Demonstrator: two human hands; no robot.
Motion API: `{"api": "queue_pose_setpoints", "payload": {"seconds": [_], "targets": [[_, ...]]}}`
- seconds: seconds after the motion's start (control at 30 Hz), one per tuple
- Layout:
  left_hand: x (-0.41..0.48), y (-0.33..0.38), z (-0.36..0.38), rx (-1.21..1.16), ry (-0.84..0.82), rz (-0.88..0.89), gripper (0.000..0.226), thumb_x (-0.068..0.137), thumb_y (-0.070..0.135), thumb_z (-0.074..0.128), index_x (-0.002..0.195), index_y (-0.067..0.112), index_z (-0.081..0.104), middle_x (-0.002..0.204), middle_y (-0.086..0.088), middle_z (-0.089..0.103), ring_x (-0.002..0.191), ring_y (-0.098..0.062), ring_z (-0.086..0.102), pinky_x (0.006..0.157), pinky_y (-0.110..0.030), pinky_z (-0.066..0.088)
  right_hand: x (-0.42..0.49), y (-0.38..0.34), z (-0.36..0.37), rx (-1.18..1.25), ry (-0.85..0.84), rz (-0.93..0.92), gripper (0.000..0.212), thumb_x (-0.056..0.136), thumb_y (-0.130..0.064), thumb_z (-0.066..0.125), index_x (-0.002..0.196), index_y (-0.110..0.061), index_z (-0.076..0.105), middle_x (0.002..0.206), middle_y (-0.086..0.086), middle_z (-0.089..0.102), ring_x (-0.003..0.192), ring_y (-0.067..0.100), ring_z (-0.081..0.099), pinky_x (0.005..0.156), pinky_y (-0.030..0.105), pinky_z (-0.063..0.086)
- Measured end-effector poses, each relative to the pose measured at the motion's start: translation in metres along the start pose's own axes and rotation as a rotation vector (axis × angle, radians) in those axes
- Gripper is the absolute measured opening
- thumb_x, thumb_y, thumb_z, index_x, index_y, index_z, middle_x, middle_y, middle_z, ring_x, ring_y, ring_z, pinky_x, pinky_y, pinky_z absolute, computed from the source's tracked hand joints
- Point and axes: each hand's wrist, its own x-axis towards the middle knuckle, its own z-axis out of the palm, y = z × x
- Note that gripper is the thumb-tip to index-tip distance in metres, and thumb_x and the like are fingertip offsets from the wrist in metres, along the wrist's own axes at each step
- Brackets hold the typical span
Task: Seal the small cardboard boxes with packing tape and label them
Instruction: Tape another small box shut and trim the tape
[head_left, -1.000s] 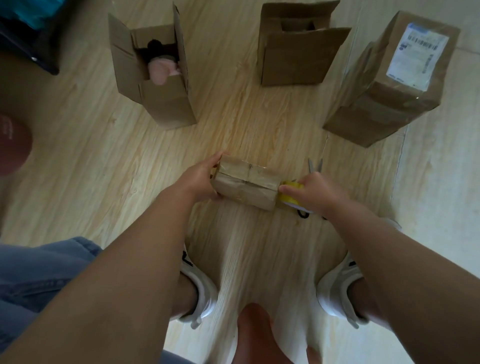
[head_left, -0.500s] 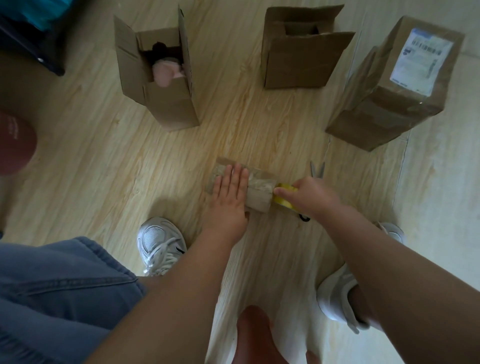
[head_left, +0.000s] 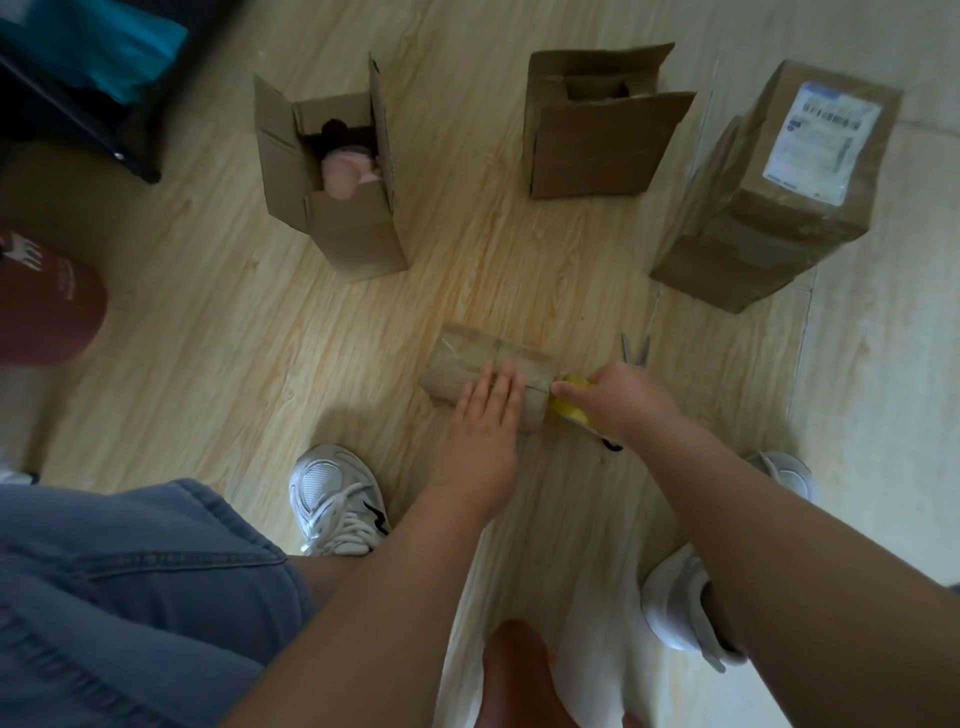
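A: Box first: where does it lie?

B: The small box (head_left: 488, 358) lies on its side on the wooden floor (head_left: 208, 338), between the person's feet and the row of bigger cartons. Glossy tape shows across its top.

A: And the hands?

B: The left hand (head_left: 485, 421) lies flat on the box's near right part, fingers straight and close together, pressing down. The right hand (head_left: 623, 400) is curled round a yellow tape roll (head_left: 569, 402), held against the box's right end, with the forefinger stretched toward the box edge.

A: Anything near the roll?

B: Scissors (head_left: 635, 351). Their grey blades stick out just beyond the right hand, lying on the floor; the handles are mostly hidden under the wrist.

A: Farther out?

B: Three cartons stand well apart from the small one. On the left is an open box (head_left: 343, 228) with a pink item (head_left: 343, 169) inside. In the middle a second open box (head_left: 592, 150) has its flaps up. On the right is a taped box (head_left: 753, 218) bearing a white label (head_left: 821, 140) on top.

A: Closer in?

B: White sneakers (head_left: 332, 499) and blue denim (head_left: 104, 597) at the lower left.
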Motion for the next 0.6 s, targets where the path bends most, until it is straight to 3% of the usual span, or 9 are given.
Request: {"api": "queue_pose_setpoints", "payload": {"seconds": [0.17,0.27,0.4,0.47,0.53,0.6], "targets": [[0.006,-0.007,0.006,0.016,-0.089,-0.005,0.083,0.098,0.018,0.039,0.154,0.015,-0.022,0.159,-0.002,-0.033,0.146,-0.019,-0.030,0.118,-0.033,-0.020,0.000,-0.008,0.007,0.018,0.004,0.029,0.052,0.092,-0.066,0.053,0.075,-0.017,0.057,0.072,0.001,0.062,0.065,0.018,0.062,0.057,0.029,0.044],[0.012,-0.010,-0.002,-0.080,-0.136,0.011,0.082,0.096,0.016,0.045,0.157,0.018,-0.009,0.163,0.001,-0.020,0.150,-0.015,-0.020,0.119,-0.029,-0.015,0.000,-0.008,0.007,0.026,0.005,0.053,0.051,0.091,-0.066,0.053,0.077,-0.017,0.057,0.074,0.001,0.062,0.067,0.018,0.061,0.059,0.030,0.045],[0.020,-0.012,-0.031,-0.250,-0.009,-0.044,0.059,0.097,0.019,0.045,0.154,0.021,0.032,0.163,0.006,0.021,0.150,-0.012,0.017,0.119,-0.031,0.020,-0.001,-0.011,0.006,-0.010,-0.019,0.060,0.055,0.092,-0.068,0.050,0.091,-0.014,0.059,0.079,0.002,0.063,0.073,0.021,0.065,0.060,0.030,0.046],[0.024,-0.012,-0.039,-0.278,0.126,-0.110,0.052,0.098,0.021,0.043,0.150,0.022,0.041,0.160,0.005,0.032,0.146,-0.015,0.029,0.116,-0.033,0.027,-0.001,-0.009,0.005,-0.003,-0.032,0.054,0.059,0.093,-0.068,0.048,0.098,-0.011,0.062,0.082,0.004,0.064,0.076,0.022,0.066,0.060,0.031,0.047],[0.024,-0.013,-0.034,-0.158,0.123,-0.093,0.055,0.102,0.027,0.036,0.156,0.024,0.024,0.166,0.001,0.013,0.152,-0.021,0.009,0.123,-0.039,0.010,-0.002,-0.004,0.004,0.012,-0.041,0.046,0.060,0.093,-0.067,0.049,0.103,-0.010,0.064,0.084,0.005,0.065,0.076,0.023,0.066,0.059,0.030,0.047],[0.023,-0.021,-0.020,-0.044,-0.009,-0.060,0.060,0.106,0.042,0.026,0.158,0.031,-0.001,0.165,0.001,-0.015,0.151,-0.023,-0.018,0.122,-0.043,-0.009,-0.002,-0.002,0.006,0.027,-0.035,0.046,0.060,0.092,-0.067,0.051,0.107,-0.010,0.064,0.086,0.005,0.066,0.077,0.023,0.066,0.062,0.031,0.049]]}}
